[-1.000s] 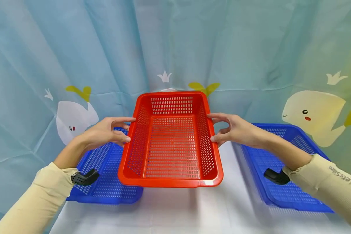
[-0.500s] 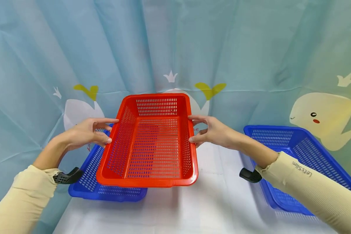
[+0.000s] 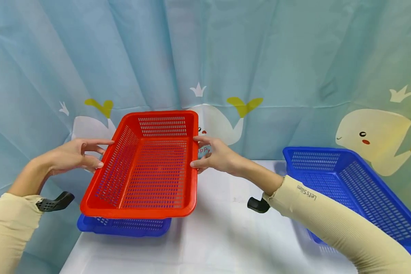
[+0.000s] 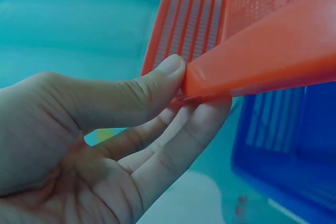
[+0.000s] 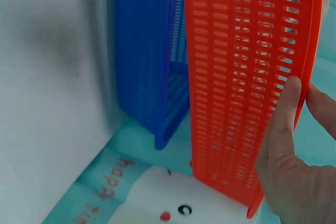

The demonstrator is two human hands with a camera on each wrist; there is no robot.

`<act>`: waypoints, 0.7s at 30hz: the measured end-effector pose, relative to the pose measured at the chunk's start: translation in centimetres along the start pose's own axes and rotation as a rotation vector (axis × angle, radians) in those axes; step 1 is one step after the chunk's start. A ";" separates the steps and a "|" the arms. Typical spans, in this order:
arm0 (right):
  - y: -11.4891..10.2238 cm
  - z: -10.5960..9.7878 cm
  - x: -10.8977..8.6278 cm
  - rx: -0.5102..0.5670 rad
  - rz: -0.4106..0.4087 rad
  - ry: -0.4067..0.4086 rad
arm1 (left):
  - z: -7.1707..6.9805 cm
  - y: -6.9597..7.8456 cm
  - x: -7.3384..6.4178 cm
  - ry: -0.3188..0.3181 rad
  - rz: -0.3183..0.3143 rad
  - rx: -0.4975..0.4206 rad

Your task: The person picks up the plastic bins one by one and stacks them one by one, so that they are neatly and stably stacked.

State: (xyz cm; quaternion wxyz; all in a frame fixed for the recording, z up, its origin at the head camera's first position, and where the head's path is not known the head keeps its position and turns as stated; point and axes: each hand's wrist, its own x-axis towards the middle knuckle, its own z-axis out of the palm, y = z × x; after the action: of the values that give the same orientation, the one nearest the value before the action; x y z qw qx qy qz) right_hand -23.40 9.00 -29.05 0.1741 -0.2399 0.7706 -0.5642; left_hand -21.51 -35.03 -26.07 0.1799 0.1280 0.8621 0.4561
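Observation:
A red plastic basket [image 3: 157, 171] with slotted sides hangs in the air, nothing inside it. My left hand [image 3: 77, 154] pinches its left rim between thumb and fingers; the left wrist view shows the thumb [image 4: 142, 90] on one side of the rim and the fingers below. On the opposite rim my right hand [image 3: 219, 156] grips the same way, its fingers against the slotted wall in the right wrist view. Below the red basket a blue basket [image 3: 123, 227] sits on the table, mostly covered by it in the head view.
Another blue basket [image 3: 328, 190] stands on the right of the white-covered table [image 3: 239, 236], partly behind my right sleeve [image 3: 315, 205]. A light blue curtain [image 3: 226, 45] printed with whales hangs close behind the table.
Both hands have carried the red basket leftward, from the middle of the table to over the left blue basket. Their hold on its rims looks the same.

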 end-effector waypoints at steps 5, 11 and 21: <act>0.0 1.8 1.0 0.039 -0.020 -0.004 | -1.2 -1.2 -0.6 0.018 -0.008 0.008; 0.2 3.6 1.8 0.057 -0.021 0.009 | -2.2 -2.5 -1.0 0.039 -0.033 0.026; 1.9 6.1 2.7 0.090 -0.042 0.012 | -3.1 -4.5 -1.2 0.031 -0.072 0.045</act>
State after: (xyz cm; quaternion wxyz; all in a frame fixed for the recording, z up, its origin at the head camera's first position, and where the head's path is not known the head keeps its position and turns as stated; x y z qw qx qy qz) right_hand -22.64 3.17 -32.73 0.1683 -0.2445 0.7403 -0.6032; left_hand -21.97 -40.27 -27.95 0.1800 0.0940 0.8788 0.4319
